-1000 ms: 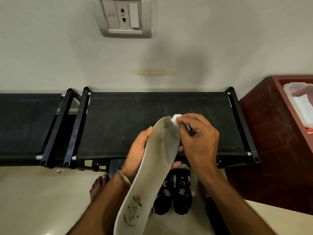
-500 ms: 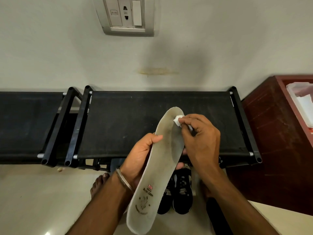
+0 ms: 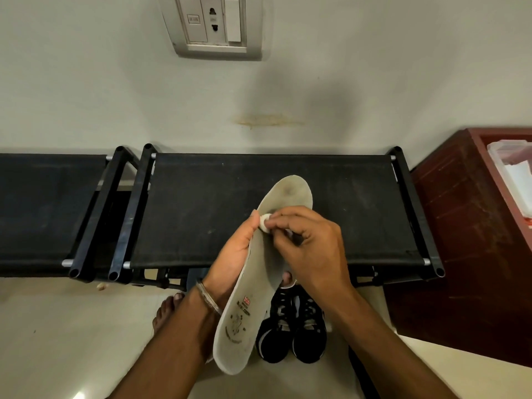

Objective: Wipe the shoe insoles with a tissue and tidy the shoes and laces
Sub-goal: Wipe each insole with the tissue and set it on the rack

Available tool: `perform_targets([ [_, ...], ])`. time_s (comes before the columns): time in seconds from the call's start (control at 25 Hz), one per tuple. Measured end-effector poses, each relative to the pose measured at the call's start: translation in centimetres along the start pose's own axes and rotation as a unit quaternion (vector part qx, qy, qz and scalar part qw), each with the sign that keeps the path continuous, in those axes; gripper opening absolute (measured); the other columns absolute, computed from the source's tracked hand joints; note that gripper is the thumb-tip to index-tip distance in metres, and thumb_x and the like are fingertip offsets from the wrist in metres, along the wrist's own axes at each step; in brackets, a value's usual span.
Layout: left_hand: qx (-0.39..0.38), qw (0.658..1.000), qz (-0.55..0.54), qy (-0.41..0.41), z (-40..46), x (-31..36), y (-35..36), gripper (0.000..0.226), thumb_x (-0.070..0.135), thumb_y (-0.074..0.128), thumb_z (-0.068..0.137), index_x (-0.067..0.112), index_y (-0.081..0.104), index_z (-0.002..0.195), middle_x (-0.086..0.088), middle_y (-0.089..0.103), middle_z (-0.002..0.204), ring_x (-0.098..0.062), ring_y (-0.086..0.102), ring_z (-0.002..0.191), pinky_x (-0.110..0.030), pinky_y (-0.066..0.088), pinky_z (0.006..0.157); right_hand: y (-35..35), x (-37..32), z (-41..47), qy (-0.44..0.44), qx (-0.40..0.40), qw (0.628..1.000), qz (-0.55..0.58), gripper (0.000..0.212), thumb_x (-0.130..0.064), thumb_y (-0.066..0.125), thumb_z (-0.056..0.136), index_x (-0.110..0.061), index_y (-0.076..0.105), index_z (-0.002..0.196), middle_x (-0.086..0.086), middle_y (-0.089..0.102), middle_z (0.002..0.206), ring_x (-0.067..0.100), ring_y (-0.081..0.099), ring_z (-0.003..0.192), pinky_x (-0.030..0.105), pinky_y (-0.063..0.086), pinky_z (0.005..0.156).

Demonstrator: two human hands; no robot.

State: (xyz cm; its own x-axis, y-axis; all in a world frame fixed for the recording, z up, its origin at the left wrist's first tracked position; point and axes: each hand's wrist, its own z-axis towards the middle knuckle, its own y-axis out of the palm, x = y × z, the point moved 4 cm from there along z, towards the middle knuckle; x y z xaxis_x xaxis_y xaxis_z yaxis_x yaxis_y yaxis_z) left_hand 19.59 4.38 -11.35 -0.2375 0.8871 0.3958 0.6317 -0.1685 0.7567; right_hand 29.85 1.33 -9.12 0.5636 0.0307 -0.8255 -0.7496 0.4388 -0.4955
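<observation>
A black fabric-topped shoe rack (image 3: 201, 203) runs along the far wall, seemingly serving as a dark backdrop behind the work rather than a support, since nothing rests on it. On the floor just near of it, the pair of black shoes (image 3: 292, 326) stands side by side, toes toward the person, apparently parked within reach for refitting. Above them the pale insole (image 3: 259, 283) is held up, toe end far, top face showing. The left hand (image 3: 233, 254) grips its left edge, probably to brace it. The right hand (image 3: 311, 249) pinches a small wad of tissue (image 3: 264, 220) in its fingers (image 3: 276, 223), pressing it on the soiled forefoot.
</observation>
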Motion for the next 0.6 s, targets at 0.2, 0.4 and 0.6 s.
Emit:
perform_targets([
  [0.2, -0.008, 0.999, 0.042, -0.028, -0.2, -0.4, -0.1, 0.062, 0.06, 0.03, 0.095, 0.015, 0.064, 0.122, -0.014, 0.068, 0.107, -0.029, 0.065, 0.086, -0.035, 0.053, 0.06, -2.6, 1.9, 0.5, 0.031, 0.106, 0.99, -0.088, 0.021, 0.002, 0.074, 0.081, -0.017, 0.078, 0.09, -0.013, 0.068, 0.099, 0.008, 0.067, 0.092, 0.026, 0.058, 0.079],
  [0.4, -0.009, 1.0, 0.017, -0.009, 0.0, 0.2, -0.3, 0.064, 0.06, 0.028, 0.096, 0.012, 0.063, 0.116, -0.012, 0.068, 0.087, -0.025, 0.063, 0.066, -0.035, 0.052, 0.058, -0.3, -0.1, -0.4, -0.016, -0.014, 1.0, -0.011, 0.02, 0.003, 0.074, 0.08, -0.014, 0.079, 0.091, -0.006, 0.072, 0.102, 0.006, 0.068, 0.083, 0.018, 0.057, 0.073],
  [0.6, 0.0, 1.0, 0.016, -0.022, -0.2, 0.4, -0.5, 0.064, 0.057, 0.032, 0.093, 0.012, 0.075, 0.107, -0.014, 0.071, 0.101, -0.029, 0.071, 0.082, -0.042, 0.059, 0.063, -2.2, 1.8, 0.2, 0.01, 0.068, 0.994, -0.081, 0.019, 0.003, 0.073, 0.081, -0.013, 0.078, 0.09, -0.006, 0.072, 0.101, 0.009, 0.068, 0.091, 0.033, 0.061, 0.073],
])
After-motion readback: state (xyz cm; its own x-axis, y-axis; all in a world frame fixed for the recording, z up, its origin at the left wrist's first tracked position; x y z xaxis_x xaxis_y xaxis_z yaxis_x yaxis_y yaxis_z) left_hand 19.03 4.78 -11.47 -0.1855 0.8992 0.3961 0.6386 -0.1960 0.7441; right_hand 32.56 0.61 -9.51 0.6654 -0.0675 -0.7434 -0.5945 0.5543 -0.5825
